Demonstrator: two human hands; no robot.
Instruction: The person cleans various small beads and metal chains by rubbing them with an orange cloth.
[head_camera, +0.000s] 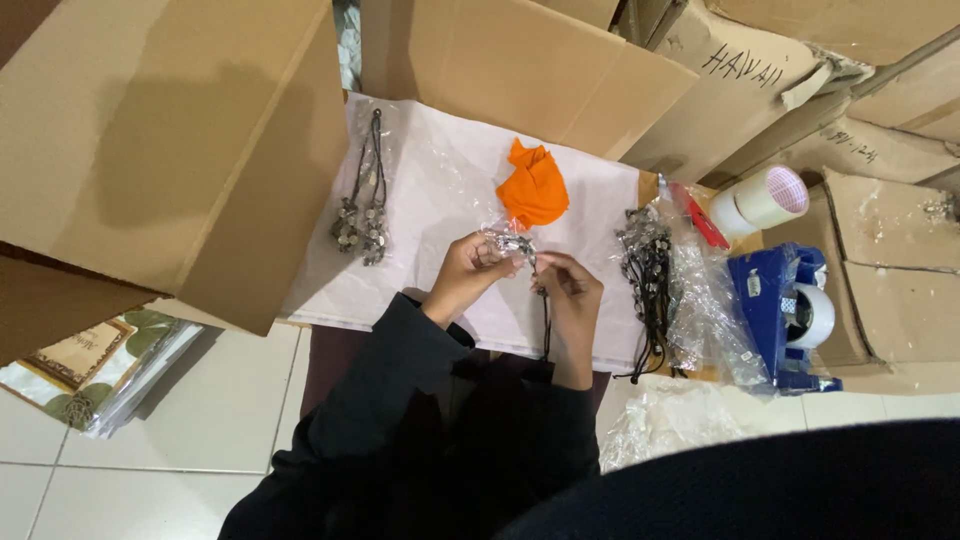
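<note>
Fingers (492, 258) pinch one necklace (515, 244).

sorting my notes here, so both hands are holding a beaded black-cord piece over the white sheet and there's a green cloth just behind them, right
Not quite: the cloth is orange, not green, as the head view shows. The rest holds: the left hand and right hand hold a beaded black-cord piece over the white sheet.

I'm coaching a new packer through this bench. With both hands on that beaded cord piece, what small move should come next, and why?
Probably lower it onto the white sheet. The left hand and right hand hold the beaded cord piece above it, its black cord dangling toward the lap. Finished pieces lie flat to the left; a tangled pile waits to the right.
</note>
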